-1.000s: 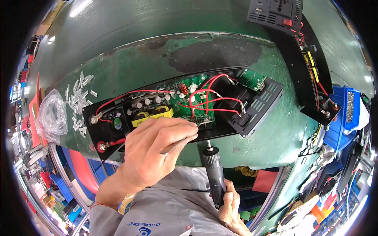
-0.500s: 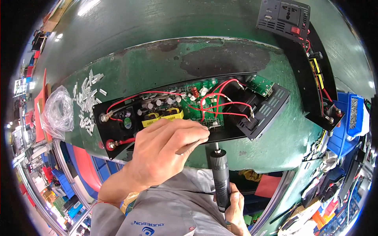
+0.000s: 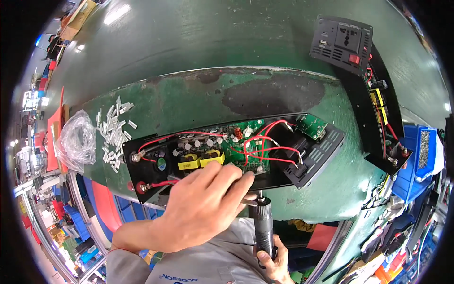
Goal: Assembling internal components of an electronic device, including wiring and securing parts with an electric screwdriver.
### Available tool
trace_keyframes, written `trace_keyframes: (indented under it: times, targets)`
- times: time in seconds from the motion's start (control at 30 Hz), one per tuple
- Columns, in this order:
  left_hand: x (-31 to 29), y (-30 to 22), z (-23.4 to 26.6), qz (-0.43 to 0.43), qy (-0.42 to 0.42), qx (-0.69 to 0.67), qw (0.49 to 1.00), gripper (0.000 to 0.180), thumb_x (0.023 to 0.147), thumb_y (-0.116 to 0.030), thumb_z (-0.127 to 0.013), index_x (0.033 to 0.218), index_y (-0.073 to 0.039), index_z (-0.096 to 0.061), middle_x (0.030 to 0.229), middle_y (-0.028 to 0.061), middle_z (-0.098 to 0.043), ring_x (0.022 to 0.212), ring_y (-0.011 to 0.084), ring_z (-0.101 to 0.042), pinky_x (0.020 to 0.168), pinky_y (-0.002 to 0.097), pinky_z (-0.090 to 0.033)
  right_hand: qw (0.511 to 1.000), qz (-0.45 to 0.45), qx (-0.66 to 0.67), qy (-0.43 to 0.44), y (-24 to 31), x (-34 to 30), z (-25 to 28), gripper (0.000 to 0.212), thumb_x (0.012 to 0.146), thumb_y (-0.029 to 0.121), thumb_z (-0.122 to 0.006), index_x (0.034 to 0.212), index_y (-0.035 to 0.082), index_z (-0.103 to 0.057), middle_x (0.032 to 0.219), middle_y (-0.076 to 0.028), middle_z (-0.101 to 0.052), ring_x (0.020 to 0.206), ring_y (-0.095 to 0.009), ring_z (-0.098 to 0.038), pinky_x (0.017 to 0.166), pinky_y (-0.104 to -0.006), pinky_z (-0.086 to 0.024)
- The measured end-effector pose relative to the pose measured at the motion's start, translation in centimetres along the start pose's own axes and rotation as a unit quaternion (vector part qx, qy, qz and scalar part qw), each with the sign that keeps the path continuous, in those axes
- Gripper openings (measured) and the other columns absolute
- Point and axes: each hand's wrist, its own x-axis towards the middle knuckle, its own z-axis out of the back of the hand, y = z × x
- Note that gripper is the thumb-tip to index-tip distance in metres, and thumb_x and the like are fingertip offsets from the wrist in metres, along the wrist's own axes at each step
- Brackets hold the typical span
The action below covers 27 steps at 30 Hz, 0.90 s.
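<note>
Lying open on the green bench [image 3: 189,99] before me: one black case [image 3: 278,178], landmark for all below.

Inside the case: circuit board [image 3: 240,160], near edge concealed by the left hand; two yellow-wrapped components [image 3: 212,161]; thick red lead [image 3: 163,183], one end lost behind the knuckles.

At the case's right end: slotted panel [image 3: 319,158], askew.

Over the case's near edge: left hand [image 3: 201,206], fingers bent and pressed together, pinching a slim metal piece [image 3: 248,202], mostly covered, kind uncertain.

Before the case's near edge: right hand [image 3: 274,264], wrapped around a black screwdriver [image 3: 263,220]; palm out of sight, contact between shaft and case impossible to judge.

Left of the case: loose clear pieces [image 3: 113,132], too jumbled to count; crumpled clear bag [image 3: 78,139], contents indistinct.

Right of the case: second black case [image 3: 357,106], interior partly masked by its wall; blue bin [image 3: 399,173], small metal parts too fine to identify.
</note>
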Motion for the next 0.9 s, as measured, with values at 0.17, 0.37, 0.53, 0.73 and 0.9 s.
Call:
trace_keyframes:
  times: [0.17, 0.37, 0.53, 0.73, 0.9]
  targets:
    - [0.4, 0.1, -0.1, -0.016, 0.073, 0.063, 0.995, 0.042, 0.071, -0.013, -0.074, 0.112, -0.002, -0.071, 0.095, 0.0030, -0.057, 0.080, 0.0161, -0.058, 0.057, 0.0283, -0.050, 0.995, -0.018, 0.101, -0.007, 0.7, 0.1, -0.8, 0.045, 0.098, 0.047, -0.067, 0.110, 0.006, -0.055, 0.075, 0.001, -0.054, 0.060, -0.005, -0.046, 0.052, -0.0210, -0.035]
    - [1.4, 0.4, 0.7, -0.034, 0.134, 0.051, 0.989, 0.040, 0.074, -0.011, -0.070, 0.111, 0.002, -0.070, 0.093, 0.0040, -0.056, 0.078, 0.0156, -0.057, 0.054, 0.0278, -0.047, 0.999, 0.018, 0.046, -0.010, 0.5, 0.6, -0.4, 0.075, 0.101, 0.070, -0.038, 0.116, 0.000, -0.060, 0.083, -0.002, -0.061, 0.069, -0.010, -0.053, 0.060, -0.0273, -0.042]
    - [1.4, 0.7, 0.3, -0.039, 0.126, 0.033, 0.991, 0.040, 0.073, -0.010, -0.070, 0.112, 0.002, -0.070, 0.091, 0.0030, -0.055, 0.078, 0.0156, -0.056, 0.051, 0.0276, -0.045, 0.999, 0.007, 0.028, -0.017, -0.1, 0.5, -0.1, 0.077, 0.103, 0.069, -0.032, 0.117, -0.001, -0.061, 0.085, -0.003, -0.062, 0.071, -0.012, -0.055, 0.063, -0.0284, -0.044]
    - [1.1, 1.0, 0.6, -0.030, 0.120, 0.026, 0.992, 0.041, 0.073, -0.008, -0.071, 0.112, 0.002, -0.070, 0.090, 0.0026, -0.055, 0.078, 0.0158, -0.056, 0.049, 0.0276, -0.044, 0.999, -0.024, 0.046, 0.003, 0.8, 0.4, -0.2, 0.072, 0.107, 0.063, -0.029, 0.117, -0.001, -0.062, 0.088, -0.003, -0.065, 0.074, -0.013, -0.057, 0.066, -0.0287, -0.045]
    - [1.8, 1.1, 0.9, -0.069, 0.167, 0.026, 0.983, 0.038, 0.070, -0.010, -0.068, 0.102, 0.009, -0.067, 0.095, 0.0099, -0.052, 0.093, 0.0187, -0.053, 0.052, 0.0226, -0.050, 0.999, -0.012, -0.004, -0.050, -0.3, 0.2, -0.5, 0.058, 0.109, 0.052, -0.038, 0.116, 0.000, -0.063, 0.086, -0.001, -0.064, 0.074, -0.015, -0.056, 0.066, -0.0317, -0.046]
